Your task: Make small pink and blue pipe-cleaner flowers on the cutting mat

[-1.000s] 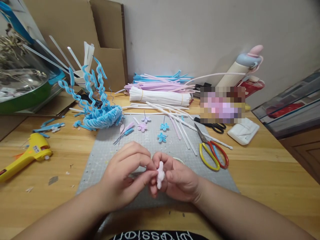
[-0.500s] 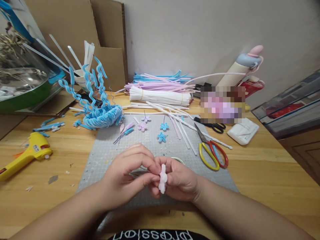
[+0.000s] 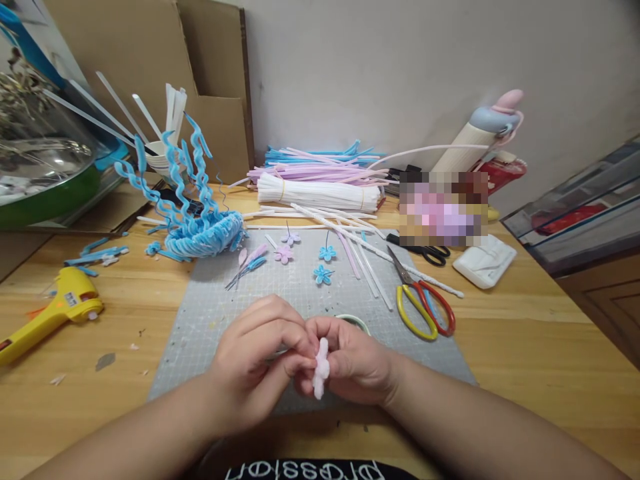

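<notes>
Between my two hands is a pale pink pipe-cleaner flower [image 3: 321, 369], seen edge-on. My left hand [image 3: 263, 353] pinches it from the left with thumb and fingertips. My right hand [image 3: 353, 363] closes on it from the other side, thumb against the petals and fingers curled behind. Both hands are just above the grey cutting mat [image 3: 200, 347]. A pale green ring [image 3: 357, 323] shows partly behind my right hand. Beyond the hands lie blue flowers [image 3: 323, 274], pink and lilac flowers [image 3: 284, 254], and small wired buds [image 3: 253, 262].
Scissors with yellow and red handles [image 3: 420, 310] lie at the mat's right. A blue fuzzy crown shape [image 3: 205, 233] stands back left, with a yellow glue gun [image 3: 75, 297] nearer. Bundled white pipe cleaners [image 3: 317, 193] lie along the wall. A white case [image 3: 485, 261] sits right.
Both hands have shifted slightly down and left with the pink flower, still gripping it. More of the pale green ring shows. The flower is turned a little.
</notes>
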`<state>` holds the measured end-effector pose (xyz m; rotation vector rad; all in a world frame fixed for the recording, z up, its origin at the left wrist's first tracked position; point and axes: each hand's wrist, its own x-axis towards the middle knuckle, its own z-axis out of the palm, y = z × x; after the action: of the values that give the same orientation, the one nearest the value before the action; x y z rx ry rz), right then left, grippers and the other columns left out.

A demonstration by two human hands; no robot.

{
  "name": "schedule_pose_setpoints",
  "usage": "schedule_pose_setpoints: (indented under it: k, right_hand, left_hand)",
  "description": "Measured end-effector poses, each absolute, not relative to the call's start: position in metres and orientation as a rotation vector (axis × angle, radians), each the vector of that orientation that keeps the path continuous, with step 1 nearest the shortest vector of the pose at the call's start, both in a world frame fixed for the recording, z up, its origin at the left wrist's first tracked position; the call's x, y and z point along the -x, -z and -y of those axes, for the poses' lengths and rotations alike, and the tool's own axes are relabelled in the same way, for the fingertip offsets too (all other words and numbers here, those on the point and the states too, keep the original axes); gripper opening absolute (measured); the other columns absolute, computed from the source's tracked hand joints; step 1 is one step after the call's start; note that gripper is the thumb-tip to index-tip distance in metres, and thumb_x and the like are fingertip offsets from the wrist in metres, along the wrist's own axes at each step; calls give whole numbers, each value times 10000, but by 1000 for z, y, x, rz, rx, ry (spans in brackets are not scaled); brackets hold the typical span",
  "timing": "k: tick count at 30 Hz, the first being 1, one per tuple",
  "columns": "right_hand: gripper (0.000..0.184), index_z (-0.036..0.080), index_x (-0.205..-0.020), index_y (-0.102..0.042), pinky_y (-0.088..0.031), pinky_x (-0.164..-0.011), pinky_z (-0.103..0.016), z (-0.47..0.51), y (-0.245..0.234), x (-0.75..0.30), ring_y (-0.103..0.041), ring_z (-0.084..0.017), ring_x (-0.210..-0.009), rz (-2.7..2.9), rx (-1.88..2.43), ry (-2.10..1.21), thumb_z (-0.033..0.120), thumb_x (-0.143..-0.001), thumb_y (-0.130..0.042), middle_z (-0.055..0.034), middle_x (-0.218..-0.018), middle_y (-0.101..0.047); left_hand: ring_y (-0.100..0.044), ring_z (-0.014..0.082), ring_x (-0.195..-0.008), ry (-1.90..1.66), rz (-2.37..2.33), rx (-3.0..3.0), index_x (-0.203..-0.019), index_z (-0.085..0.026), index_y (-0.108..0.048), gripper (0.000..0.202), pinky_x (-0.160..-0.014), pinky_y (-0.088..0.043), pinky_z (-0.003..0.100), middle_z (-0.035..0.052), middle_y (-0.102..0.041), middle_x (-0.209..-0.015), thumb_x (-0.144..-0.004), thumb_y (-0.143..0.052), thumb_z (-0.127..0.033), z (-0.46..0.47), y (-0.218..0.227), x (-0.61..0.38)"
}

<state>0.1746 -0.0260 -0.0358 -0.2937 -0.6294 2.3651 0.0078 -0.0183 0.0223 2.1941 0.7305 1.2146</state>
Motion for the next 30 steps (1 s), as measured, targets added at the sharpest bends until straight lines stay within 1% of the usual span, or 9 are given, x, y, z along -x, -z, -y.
schedule_pose_setpoints:
  k: [2, 4, 7, 11, 13, 17, 21, 30]
  right_hand:
    - [317, 158, -814, -590, -491, -617, -210, 26, 36, -175, -668, -114, -647, 616, 287, -2361, 287, -686, -851, 2, -697, -686]
    - [297, 158, -824, -600, -497, -639, -226, 24, 35, -176, -659, -112, -643, 599, 282, -2342, 294, -705, -837, 8, -700, -678]
    - [289, 162, -826, -608, -493, -635, -236, 23, 32, -177, -643, -110, -644, 558, 243, -2329, 311, -714, -829, 13, -728, -662]
    - [318, 175, -872, -610, -492, -647, -250, 20, 30, -178, -658, -133, -693, 565, 198, -2359, 364, -720, -815, 6, -749, -665]
    - [332, 168, -882, -616, -485, -644, -248, 20, 29, -179, -665, -144, -709, 592, 213, -2333, 406, -732, -793, -1, -746, -665]
    - [285, 157, -801, -607, -456, -623, -245, 18, 29, -179, -655, -145, -673, 637, 305, -2296, 402, -773, -749, -3, -692, -646]
    - [313, 157, -757, -599, -442, -614, -259, 17, 30, -179, -644, -154, -649, 664, 332, -2321, 441, -779, -727, -3, -661, -632]
    - [226, 156, -763, -625, -447, -628, -257, 20, 27, -179, -640, -142, -655, 674, 360, -2330, 356, -773, -729, 3, -658, -626]
  left_hand:
    - [-588, 140, -664, -1216, -750, -2145, -785, -191, -611, 115, -626, -499, 271, 17, -635, -704, -889, -592, -146, 18, -20, -8]
    - [-608, 149, -703, -1244, -790, -2078, -849, -208, -637, 58, -644, -509, 276, 15, -647, -742, -857, -646, -151, 17, -17, -7]
    - [-617, 163, -764, -1280, -844, -2047, -931, -231, -651, 130, -680, -517, 290, 16, -650, -803, -822, -702, -183, 15, -14, -5]
    - [-612, 148, -727, -1282, -792, -2151, -854, -206, -651, 86, -671, -509, 284, 12, -648, -770, -835, -673, -125, 11, -15, -1]
    - [-615, 150, -722, -1267, -766, -2230, -860, -197, -651, 75, -671, -509, 289, 16, -658, -766, -844, -663, -125, 10, -18, 0]
    - [-615, 147, -700, -1273, -797, -2380, -882, -207, -659, 63, -649, -508, 277, 19, -666, -761, -857, -649, -149, 8, -24, 1]
    - [-619, 148, -695, -1235, -788, -2480, -887, -210, -651, 74, -643, -511, 274, 20, -671, -763, -855, -642, -144, 7, -27, 1]
    - [-605, 147, -705, -1204, -721, -2474, -893, -182, -628, 151, -646, -509, 284, 25, -658, -771, -813, -653, -56, 10, -28, 2]
